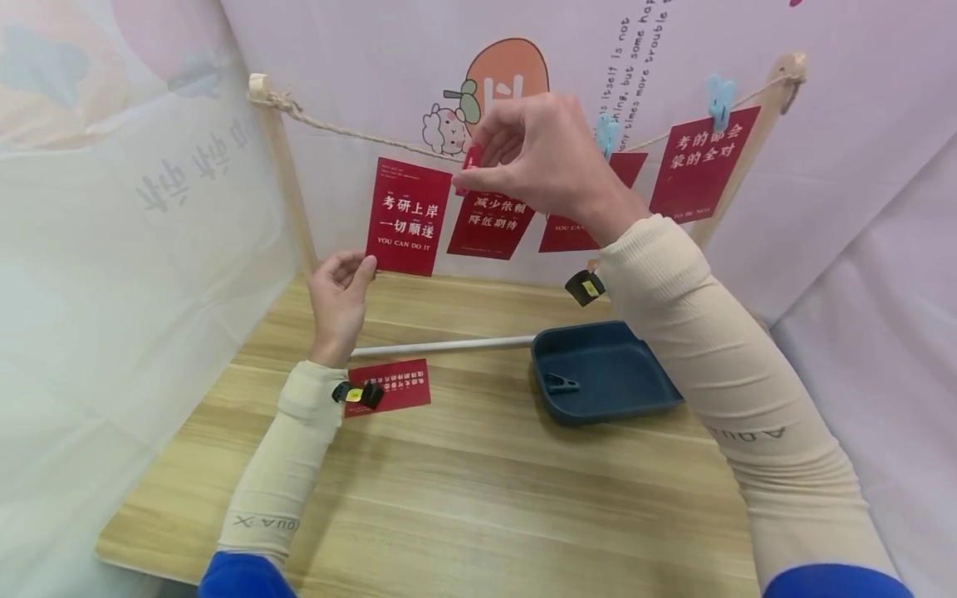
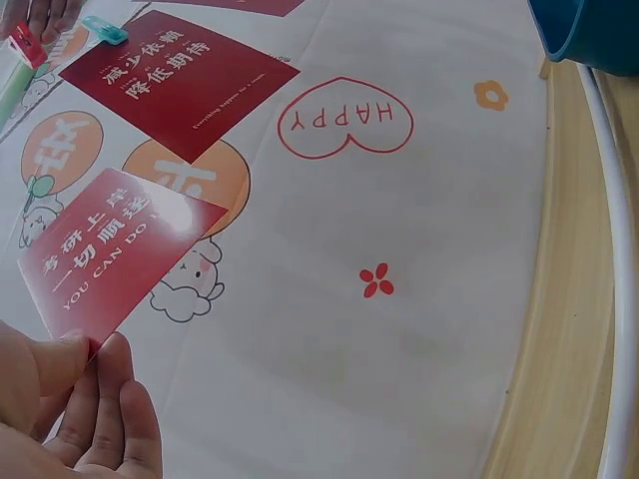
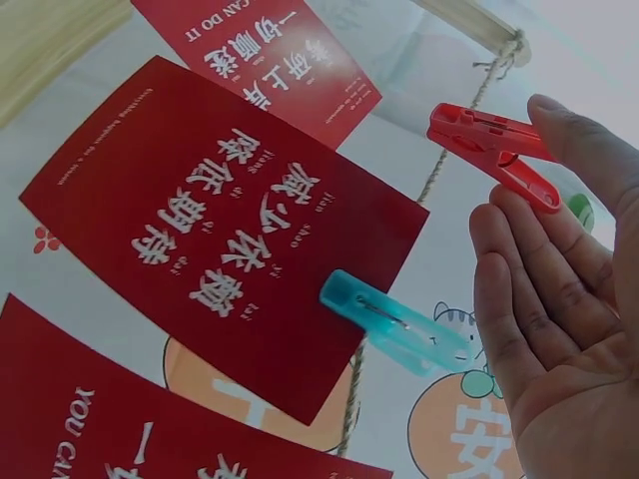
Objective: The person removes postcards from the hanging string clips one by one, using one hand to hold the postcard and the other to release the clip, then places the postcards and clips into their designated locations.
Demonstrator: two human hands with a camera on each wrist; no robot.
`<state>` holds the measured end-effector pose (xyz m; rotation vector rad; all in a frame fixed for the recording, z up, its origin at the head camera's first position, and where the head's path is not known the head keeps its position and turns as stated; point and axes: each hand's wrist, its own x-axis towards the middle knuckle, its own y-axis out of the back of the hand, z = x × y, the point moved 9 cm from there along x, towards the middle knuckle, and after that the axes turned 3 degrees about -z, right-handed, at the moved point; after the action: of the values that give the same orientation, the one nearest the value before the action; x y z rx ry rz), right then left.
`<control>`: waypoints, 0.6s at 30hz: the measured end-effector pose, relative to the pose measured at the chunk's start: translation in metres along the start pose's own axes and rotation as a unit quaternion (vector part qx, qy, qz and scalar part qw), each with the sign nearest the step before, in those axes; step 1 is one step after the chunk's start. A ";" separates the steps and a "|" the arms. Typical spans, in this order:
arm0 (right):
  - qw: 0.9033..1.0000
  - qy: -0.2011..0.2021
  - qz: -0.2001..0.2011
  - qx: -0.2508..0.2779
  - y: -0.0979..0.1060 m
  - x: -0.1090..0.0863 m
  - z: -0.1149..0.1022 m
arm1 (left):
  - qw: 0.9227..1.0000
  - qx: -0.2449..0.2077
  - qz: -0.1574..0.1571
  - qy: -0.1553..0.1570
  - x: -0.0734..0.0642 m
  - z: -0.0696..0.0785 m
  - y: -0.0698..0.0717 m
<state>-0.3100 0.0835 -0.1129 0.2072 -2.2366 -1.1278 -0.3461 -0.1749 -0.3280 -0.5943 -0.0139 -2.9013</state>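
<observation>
Left hand [image 1: 336, 301] has its grip pinching the red YOU CAN DO IT card [image 1: 409, 218] low, right hand [image 1: 552, 155] pinching a red clothespin [image 3: 469, 138] near the twine [image 1: 359, 134].

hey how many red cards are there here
5: the held card in the left hand; the left card, middle card and right card hanging along the rope; and the flat card on the table, partly covered. Others could be hidden beneath.
</observation>
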 end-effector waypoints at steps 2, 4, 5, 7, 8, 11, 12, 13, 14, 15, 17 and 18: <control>1.000 0.004 -0.001 0.001 -0.001 -0.002 0.001 | 1.000 -0.004 0.004 0.012 -0.001 -0.003 0.000; 1.000 0.003 -0.006 0.001 -0.003 -0.005 0.004 | 1.000 -0.009 0.005 0.024 -0.001 -0.006 0.001; 1.000 0.001 -0.009 0.003 -0.005 -0.006 0.005 | 0.999 -0.011 0.006 0.031 -0.002 -0.008 0.001; 1.000 -0.003 -0.016 0.003 -0.008 -0.008 0.008 | 0.999 -0.014 0.008 0.041 -0.003 -0.011 0.002; 1.000 -0.006 -0.020 0.001 -0.009 -0.010 0.010 | 0.999 -0.015 0.009 0.045 -0.003 -0.013 0.003; 1.000 -0.008 -0.031 0.001 -0.014 -0.015 0.016 | 0.998 -0.013 0.015 0.054 -0.004 -0.017 0.005; 0.999 -0.008 -0.033 -0.002 -0.016 -0.017 0.018 | 0.998 -0.014 0.017 0.055 -0.004 -0.018 0.006; 0.999 -0.007 -0.033 -0.004 -0.017 -0.018 0.020 | 0.998 -0.017 0.020 0.056 -0.004 -0.019 0.007; 0.999 -0.005 -0.033 -0.007 -0.017 -0.020 0.022 | 0.998 -0.020 0.022 0.057 -0.004 -0.020 0.008; 0.999 -0.003 -0.031 -0.008 -0.018 -0.022 0.024 | 0.998 -0.024 0.024 0.056 -0.004 -0.020 0.008; 0.999 -0.004 -0.031 -0.012 -0.019 -0.025 0.029 | 0.997 -0.031 0.028 0.059 -0.003 -0.021 0.009; 0.999 -0.008 -0.033 -0.014 -0.020 -0.027 0.032 | 0.997 -0.034 0.029 0.060 -0.003 -0.022 0.010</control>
<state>-0.3100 0.1035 -0.1554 0.2615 -2.2414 -1.1997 -0.3498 -0.1847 -0.3496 -0.4219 0.1164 -2.8861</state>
